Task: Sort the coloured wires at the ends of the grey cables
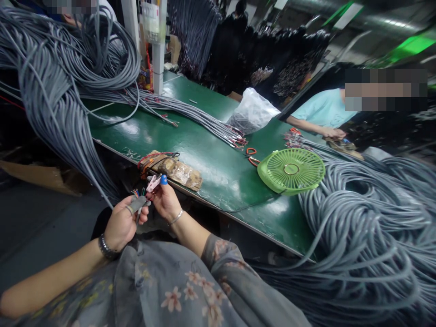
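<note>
Just off the table's front edge, my left hand (pixel 121 222) is closed around the end of a grey cable (pixel 138 217). Thin coloured wires (pixel 136 193) fan out above its fingers, and grey wrapping covers some of them. Close beside it, my right hand (pixel 166 203) pinches a small pale pink piece (pixel 154 183) that looks like a clip. Blue wrapping covers that thumb's tip. Behind both hands, a taped brown block (pixel 182 173) with red, orange and black leads lies at the table edge.
On the green table (pixel 211 181) are a bundle of grey cables (pixel 204 119), a clear plastic bag (pixel 254 111) and a green fan (pixel 291 170). Big cable coils (pixel 361 227) fill the right; more cables (pixel 57 77) hang at left. A co-worker in light blue (pixel 327 109) sits across.
</note>
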### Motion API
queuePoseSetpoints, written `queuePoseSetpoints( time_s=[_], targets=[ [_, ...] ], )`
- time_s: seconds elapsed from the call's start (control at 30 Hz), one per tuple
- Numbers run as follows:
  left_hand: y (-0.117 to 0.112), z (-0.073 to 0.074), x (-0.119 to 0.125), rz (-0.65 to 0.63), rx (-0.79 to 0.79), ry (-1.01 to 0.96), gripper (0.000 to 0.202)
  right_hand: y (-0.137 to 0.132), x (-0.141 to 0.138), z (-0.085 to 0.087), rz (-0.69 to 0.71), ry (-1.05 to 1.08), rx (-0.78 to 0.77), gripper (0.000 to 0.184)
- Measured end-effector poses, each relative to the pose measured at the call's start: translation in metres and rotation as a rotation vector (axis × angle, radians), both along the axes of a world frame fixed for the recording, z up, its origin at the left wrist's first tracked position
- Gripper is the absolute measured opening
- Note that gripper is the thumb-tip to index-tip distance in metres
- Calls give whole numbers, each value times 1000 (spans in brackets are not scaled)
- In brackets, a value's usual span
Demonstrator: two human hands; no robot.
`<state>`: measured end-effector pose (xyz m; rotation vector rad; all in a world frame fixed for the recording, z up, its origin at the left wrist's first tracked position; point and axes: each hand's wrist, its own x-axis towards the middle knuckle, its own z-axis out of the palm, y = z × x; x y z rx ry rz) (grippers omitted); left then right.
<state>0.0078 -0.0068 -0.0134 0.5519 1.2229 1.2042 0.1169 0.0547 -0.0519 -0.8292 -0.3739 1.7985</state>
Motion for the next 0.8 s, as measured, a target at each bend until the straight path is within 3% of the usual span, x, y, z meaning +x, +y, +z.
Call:
queuePoseSetpoints(
  time_s=[0.17,0.3,0.5,0.8],
  targets=[
    [-5,-4,-4,-16,21,21,28,0,12,-3,123,-16,8,52],
    [-6,3,-4,-15,31,47,25,1,18,-1,169,-51,66,43],
    [1,14,-1,52,73,63,26,2,17,0,167,-76,86,38],
    [6,6,2,75,49,79,30,3,12,-1,90,-15,47,29]
  ],
)
